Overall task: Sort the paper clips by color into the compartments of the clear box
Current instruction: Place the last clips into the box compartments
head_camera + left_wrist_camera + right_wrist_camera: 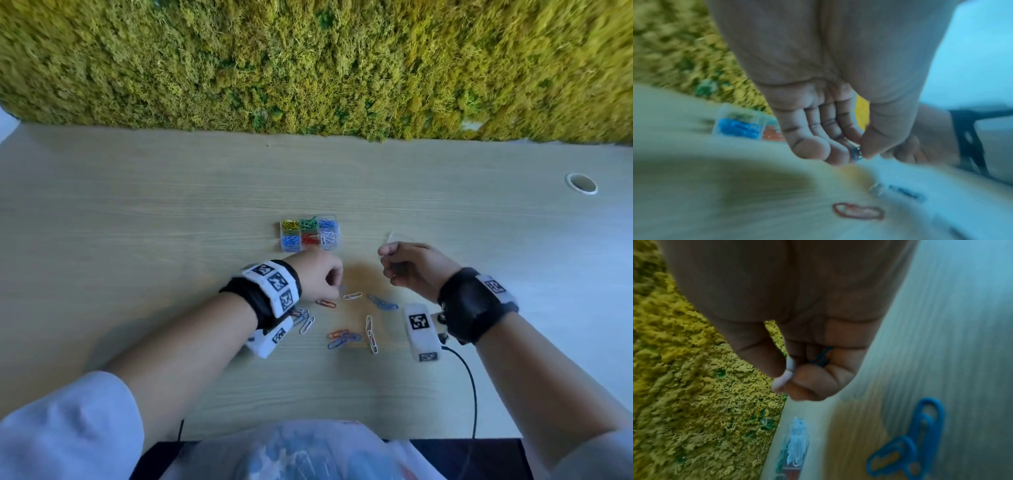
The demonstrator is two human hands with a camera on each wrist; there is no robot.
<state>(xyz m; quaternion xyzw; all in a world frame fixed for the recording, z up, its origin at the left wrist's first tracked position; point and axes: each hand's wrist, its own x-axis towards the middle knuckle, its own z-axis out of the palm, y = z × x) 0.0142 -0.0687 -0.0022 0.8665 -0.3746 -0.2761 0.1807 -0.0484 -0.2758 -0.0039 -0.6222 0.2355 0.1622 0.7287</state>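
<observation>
The clear box (310, 216) stands mid-table, its six compartments holding yellow, green, blue, red and white clips. Just in front of it my left hand (337, 287) hovers low over the table. In the left wrist view its thumb and fingers (859, 152) pinch a blue paper clip (856, 154). My right hand (385, 253) is raised to the right of the box with its fingers curled. The right wrist view shows a blue clip (822, 359) tucked under those fingers and a white piece (785, 378) pinched at the thumb (764, 356). Several loose clips lie between my wrists: red (325, 303), white (352, 295), blue (382, 303).
A moss wall (308, 68) backs the wooden table (171, 205). A cable hole (581, 183) sits far right. A faint clear sheet (394, 237) lies behind my right hand. A plastic bag (301, 452) is at the near edge, and a black cable (471, 380) trails from my right wrist.
</observation>
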